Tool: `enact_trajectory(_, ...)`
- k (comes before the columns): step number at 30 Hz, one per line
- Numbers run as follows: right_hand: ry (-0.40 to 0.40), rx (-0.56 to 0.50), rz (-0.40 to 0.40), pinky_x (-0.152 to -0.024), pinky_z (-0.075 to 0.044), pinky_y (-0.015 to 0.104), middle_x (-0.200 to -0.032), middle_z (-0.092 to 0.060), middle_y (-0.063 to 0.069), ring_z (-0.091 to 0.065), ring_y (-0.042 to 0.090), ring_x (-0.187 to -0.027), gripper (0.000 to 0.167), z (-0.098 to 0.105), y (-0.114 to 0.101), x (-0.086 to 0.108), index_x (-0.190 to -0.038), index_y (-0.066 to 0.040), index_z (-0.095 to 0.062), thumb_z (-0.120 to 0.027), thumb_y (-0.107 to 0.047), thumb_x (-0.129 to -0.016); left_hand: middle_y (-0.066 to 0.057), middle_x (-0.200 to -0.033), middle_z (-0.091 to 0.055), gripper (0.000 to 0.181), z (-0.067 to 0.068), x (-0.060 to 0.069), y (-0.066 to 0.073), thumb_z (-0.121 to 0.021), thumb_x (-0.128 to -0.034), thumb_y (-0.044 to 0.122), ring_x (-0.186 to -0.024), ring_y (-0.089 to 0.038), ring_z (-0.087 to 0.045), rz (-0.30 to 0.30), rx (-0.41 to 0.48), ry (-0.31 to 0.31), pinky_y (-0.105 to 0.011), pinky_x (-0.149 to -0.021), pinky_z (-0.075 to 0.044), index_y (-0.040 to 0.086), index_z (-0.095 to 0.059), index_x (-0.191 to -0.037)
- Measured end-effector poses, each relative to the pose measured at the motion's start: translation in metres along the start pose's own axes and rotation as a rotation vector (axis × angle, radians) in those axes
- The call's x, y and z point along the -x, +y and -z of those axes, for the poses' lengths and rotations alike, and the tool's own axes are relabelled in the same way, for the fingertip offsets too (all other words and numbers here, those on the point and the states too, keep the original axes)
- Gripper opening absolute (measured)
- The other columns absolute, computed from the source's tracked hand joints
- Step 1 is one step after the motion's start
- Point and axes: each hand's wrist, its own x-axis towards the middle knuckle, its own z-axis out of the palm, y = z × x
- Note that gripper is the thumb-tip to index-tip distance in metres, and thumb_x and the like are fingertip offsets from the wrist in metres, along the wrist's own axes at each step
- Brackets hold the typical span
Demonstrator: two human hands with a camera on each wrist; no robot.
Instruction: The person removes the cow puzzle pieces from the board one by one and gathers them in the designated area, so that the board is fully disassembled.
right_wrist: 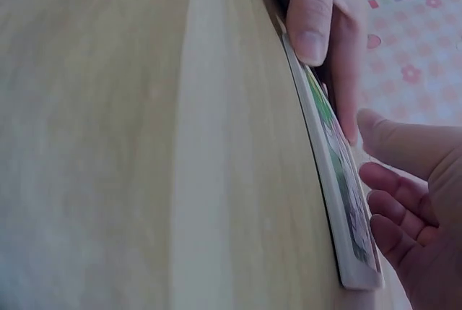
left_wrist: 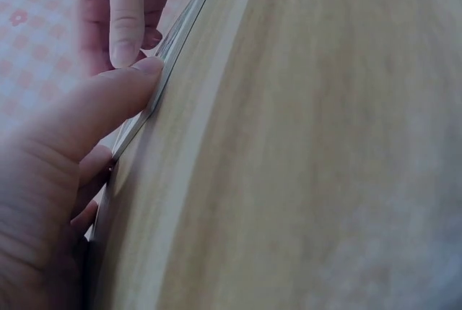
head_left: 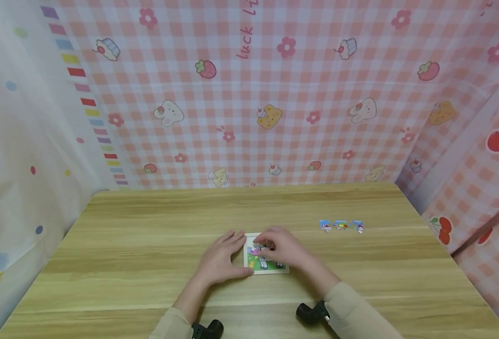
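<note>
Puzzle (head_left: 270, 268) lies on the table (head_left: 148, 259), left hand (head_left: 223, 259) spread against its nine-o'clock edge; we cannot tell whether the right hand (head_left: 286, 248) above pinches anything. Three pieces (head_left: 341, 225) lie at its two o'clock.

Both sleeves (head_left: 357, 308) are plain beige, with a black, round-ended wrist camera (head_left: 309, 314) beside each.

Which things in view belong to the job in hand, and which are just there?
Job:
- White-framed, flat rectangular picture board
- Left hand, touching the board's edge
- Right hand, over the board
- Three small, colourful printed puzzle pieces, probably; they lie apart from it

Just there:
- Light-brown wood-grain table
- Pink-and-white checked cloth backdrop
- Black wrist-worn devices
</note>
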Motion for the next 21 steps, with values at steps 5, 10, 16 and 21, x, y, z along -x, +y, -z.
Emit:
enact_trajectory(5, 0.003, 0.0, 0.0, -0.08, -0.051, 0.03, -0.1, -0.067, 0.002, -0.059, 0.015, -0.088, 0.027, -0.006, -0.002, -0.001, -0.108, -0.009, -0.073, -0.079, -0.021, -0.084, -0.003, -0.156, -0.041, 0.091, 0.0, 0.0, 0.0, -0.076, -0.0743, 0.059, -0.147, -0.033, -0.029, -0.002, 0.007, -0.002, -0.056, -0.118, -0.026, 0.008, -0.051, -0.144)
enact_trajectory(10, 0.004, 0.016, -0.014, -0.081, -0.051, 0.031, -0.101, -0.066, 0.003, -0.059, 0.016, -0.09, 0.028, -0.011, -0.004, -0.003, -0.108, -0.009, -0.073, -0.08, -0.021, -0.083, -0.003, -0.156, -0.041, 0.091, 0.001, 0.001, 0.0, -0.077, -0.0744, 0.058, -0.148, -0.032, -0.029, -0.002, 0.01, -0.001, -0.056, -0.118, -0.026, 0.007, -0.05, -0.144)
enact_trajectory(16, -0.018, 0.034, -0.046, -0.087, -0.05, 0.037, -0.103, -0.065, 0.002, -0.058, 0.017, -0.094, 0.027, -0.014, -0.006, -0.005, -0.108, -0.011, -0.072, -0.08, -0.02, -0.083, -0.005, -0.155, -0.042, 0.09, 0.001, 0.001, 0.0, -0.078, -0.0744, 0.057, -0.147, -0.032, -0.03, -0.01, 0.012, 0.008, -0.055, -0.118, -0.026, 0.007, -0.051, -0.144)
enact_trajectory(21, -0.043, 0.042, -0.079, -0.09, -0.048, 0.041, -0.104, -0.064, 0.002, -0.057, 0.018, -0.097, 0.027, -0.013, -0.01, -0.004, -0.109, -0.013, -0.072, -0.079, -0.021, -0.084, -0.004, -0.155, -0.042, 0.09, 0.001, 0.001, 0.001, -0.078, -0.0743, 0.057, -0.147, -0.032, -0.03, -0.006, 0.015, 0.007, -0.055, -0.118, -0.026, 0.007, -0.051, -0.144)
